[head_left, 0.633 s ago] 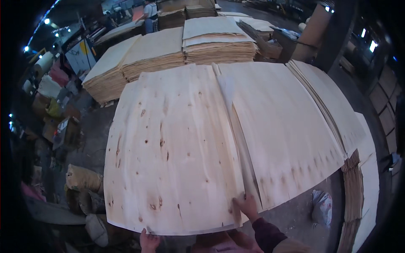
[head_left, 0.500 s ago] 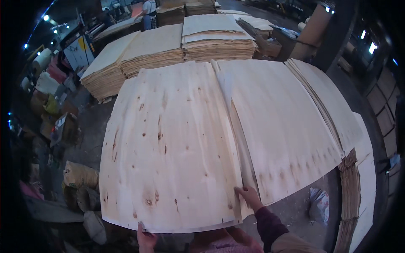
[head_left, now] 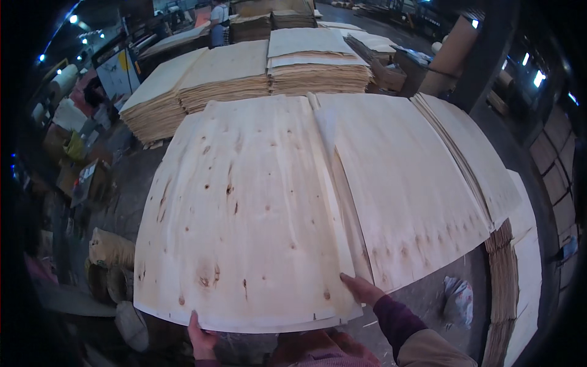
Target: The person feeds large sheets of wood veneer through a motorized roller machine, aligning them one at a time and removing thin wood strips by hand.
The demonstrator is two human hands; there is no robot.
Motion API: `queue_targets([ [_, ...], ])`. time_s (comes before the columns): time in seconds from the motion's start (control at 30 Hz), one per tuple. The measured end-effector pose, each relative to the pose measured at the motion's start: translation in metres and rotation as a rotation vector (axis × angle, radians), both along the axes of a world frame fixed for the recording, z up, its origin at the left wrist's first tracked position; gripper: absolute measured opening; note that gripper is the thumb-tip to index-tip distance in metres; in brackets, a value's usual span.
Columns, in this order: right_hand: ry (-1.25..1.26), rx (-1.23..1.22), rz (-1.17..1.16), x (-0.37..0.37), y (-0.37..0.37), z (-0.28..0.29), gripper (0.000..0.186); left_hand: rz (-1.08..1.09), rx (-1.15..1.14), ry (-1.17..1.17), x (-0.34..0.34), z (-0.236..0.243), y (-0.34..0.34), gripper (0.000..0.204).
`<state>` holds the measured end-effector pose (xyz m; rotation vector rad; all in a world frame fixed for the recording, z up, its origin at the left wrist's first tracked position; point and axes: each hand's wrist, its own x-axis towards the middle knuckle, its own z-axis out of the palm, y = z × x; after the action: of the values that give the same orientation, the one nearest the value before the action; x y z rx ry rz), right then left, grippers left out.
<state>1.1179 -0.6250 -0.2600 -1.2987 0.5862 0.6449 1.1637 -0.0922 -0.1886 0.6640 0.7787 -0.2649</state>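
A large pale, knotty veneer sheet (head_left: 244, 202) fills the middle, over another sheet edge along its front. My left hand (head_left: 202, 333) grips its near edge at the lower left, thumb on top. My right hand (head_left: 361, 287) holds its right edge near the front corner, its other fingertips hidden. To the right lie a smoother pale sheet (head_left: 403, 183) and further overlapping sheets (head_left: 465, 153), whose near edges reach toward a stack of veneer seen edge-on (head_left: 501, 281).
Stacks of veneer (head_left: 318, 67) stand behind, with a person (head_left: 219, 27) beyond. Sacks and rolls (head_left: 110, 251) crowd the left floor beside boxes (head_left: 85, 180). A dark post (head_left: 483, 55) rises at back right. A plastic bag (head_left: 458, 300) lies on the floor at lower right.
Both my hands and the knotty sheet have shifted slightly leftward and up in the picture. The sheet's right edge shows more separately from the neighbouring one near my right hand.
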Motion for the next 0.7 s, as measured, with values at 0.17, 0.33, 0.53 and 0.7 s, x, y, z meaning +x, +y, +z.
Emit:
queue_targets([
  [0.17, 0.021, 0.186, -0.140, 0.001, 0.025, 0.063, 0.042, 0.125, 0.154, -0.024, -0.004, 0.015, -0.013, 0.042],
  [0.33, -0.423, -0.395, 0.292, 0.006, -0.011, 0.101, 0.033, 0.168, 0.149, -0.014, -0.010, 0.010, -0.021, 0.039],
  [0.53, -0.150, -0.077, 0.002, -0.030, -0.117, 0.202, 0.036, 0.075, -0.229, -0.049, -0.142, 0.010, -0.126, 0.025],
  [0.7, -0.047, -0.422, 0.220, -0.115, -0.198, 0.216, 0.038, 0.157, -0.764, 0.285, -0.316, -0.055, -0.237, 0.026],
])
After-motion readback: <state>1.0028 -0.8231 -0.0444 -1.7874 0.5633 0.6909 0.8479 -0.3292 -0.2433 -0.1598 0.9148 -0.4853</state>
